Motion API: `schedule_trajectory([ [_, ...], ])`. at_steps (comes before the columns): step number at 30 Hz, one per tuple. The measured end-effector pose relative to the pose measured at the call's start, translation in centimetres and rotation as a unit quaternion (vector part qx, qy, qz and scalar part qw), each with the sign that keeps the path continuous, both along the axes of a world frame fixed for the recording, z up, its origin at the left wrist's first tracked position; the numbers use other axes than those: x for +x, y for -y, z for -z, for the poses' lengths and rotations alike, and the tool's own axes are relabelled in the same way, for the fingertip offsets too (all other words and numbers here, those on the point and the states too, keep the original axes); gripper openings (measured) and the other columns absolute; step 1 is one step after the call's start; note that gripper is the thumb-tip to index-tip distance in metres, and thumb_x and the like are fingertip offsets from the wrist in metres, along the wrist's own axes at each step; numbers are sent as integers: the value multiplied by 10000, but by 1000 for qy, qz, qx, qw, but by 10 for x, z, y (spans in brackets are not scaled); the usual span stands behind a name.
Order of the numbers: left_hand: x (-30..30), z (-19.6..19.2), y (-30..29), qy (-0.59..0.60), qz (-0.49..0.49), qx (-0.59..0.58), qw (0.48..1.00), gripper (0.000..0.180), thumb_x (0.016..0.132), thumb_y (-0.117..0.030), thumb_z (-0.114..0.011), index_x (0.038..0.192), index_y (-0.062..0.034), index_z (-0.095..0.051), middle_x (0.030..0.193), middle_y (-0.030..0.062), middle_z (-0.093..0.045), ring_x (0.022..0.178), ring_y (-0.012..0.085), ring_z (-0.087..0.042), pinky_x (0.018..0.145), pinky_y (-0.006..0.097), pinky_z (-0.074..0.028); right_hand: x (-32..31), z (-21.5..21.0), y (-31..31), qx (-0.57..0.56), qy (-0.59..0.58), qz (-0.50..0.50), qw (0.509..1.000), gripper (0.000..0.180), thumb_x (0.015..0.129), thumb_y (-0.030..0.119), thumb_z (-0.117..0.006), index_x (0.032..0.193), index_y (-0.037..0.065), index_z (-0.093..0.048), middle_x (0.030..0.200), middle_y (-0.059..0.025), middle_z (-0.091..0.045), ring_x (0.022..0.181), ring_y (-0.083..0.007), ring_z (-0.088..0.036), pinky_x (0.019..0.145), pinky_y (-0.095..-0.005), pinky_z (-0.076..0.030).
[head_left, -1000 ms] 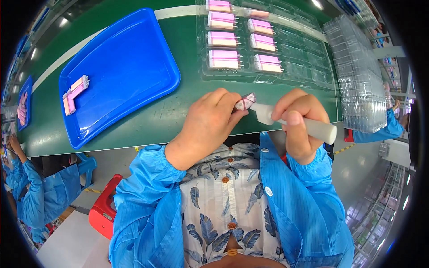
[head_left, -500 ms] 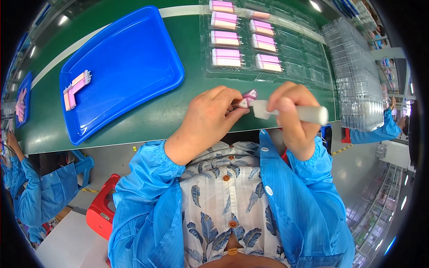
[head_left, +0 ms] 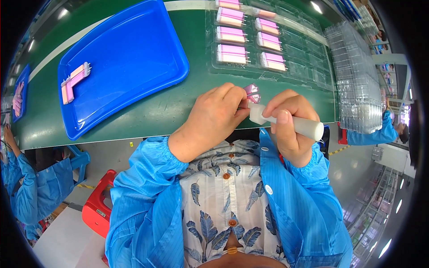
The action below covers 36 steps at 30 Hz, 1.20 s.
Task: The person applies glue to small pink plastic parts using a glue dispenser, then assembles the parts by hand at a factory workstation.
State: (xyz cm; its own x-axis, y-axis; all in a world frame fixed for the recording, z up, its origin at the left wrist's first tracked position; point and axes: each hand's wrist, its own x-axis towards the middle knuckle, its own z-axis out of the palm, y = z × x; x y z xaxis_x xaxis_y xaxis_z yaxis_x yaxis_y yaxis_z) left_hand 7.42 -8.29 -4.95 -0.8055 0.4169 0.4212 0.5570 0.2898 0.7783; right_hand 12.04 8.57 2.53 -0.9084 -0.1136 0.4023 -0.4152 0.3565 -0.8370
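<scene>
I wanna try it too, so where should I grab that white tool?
Probably around the white tool's thick, round handle, coming from the right: that end sticks out past the right hand. The blocky head is close to the pink piece in the left hand, so I'd leave that end alone.

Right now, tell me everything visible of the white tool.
The white tool looks like plastic, with a thick, round, blunt-ended handle and a broader, blocky head. It slants by the near edge of the table, head to the left, handle end to the right. The right hand grips the handle, covering part of it. Whether the head touches the pink piece in the left hand is unclear.
</scene>
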Motion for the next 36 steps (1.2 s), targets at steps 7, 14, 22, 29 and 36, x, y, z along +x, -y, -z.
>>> schedule_trajectory([
  [7, 1, -6, -2, 25, -27, 1, 999, 321, 743, 19, -765, 1029, -38, -630, 841, 83, -627, 686, 177, -642, 612, 286, -547, -1, 5, -14, -91, -22, -25, 995, 120, 959, 96, -549, 871, 14, -549, 848, -143, -644, 553, -111, -482, 500, -261, -411],
  [14, -20, -3, 7, 344, 98, 201, 912, 279, 924, -108, -659, 1178, 5, -645, 975, 61, -674, 789, 135, -624, 686, 254, -519, 2, 1, -60, -186, -51, 74, 978, 272, 1024, 234, -468, 891, -1, -504, 877, -182, -611, 511, -86, -463, 458, -227, -398],
  [22, -57, -56, -10, 489, 158, 188, 837, 359, 972, -223, -624, 1203, 51, -616, 1083, 139, -673, 974, 211, -676, 841, 392, -593, 15, 28, -89, -254, -53, 55, 964, 204, 1013, 161, -475, 900, -5, -512, 894, -182, -612, 531, -71, -465, 486, -218, -411],
  [29, -144, -72, -96, -60, -26, -185, 981, 255, 933, -171, -621, 1116, 1, -664, 924, 133, -703, 832, 261, -650, 775, 373, -507, 28, 30, -108, -259, -47, 74, 962, 198, 998, 166, -508, 886, 5, -533, 885, -150, -636, 563, -71, -498, 515, -227, -436],
  [36, -217, -37, -152, -235, -82, -374, 894, 199, 884, -104, -585, 1031, 26, -621, 1086, 206, -667, 1066, 387, -580, 884, 458, -486, 36, 37, -127, -247, -43, 88, 964, 169, 984, 151, -509, 889, 13, -540, 895, -147, -646, 562, -83, -520, 526, -239, -457],
])
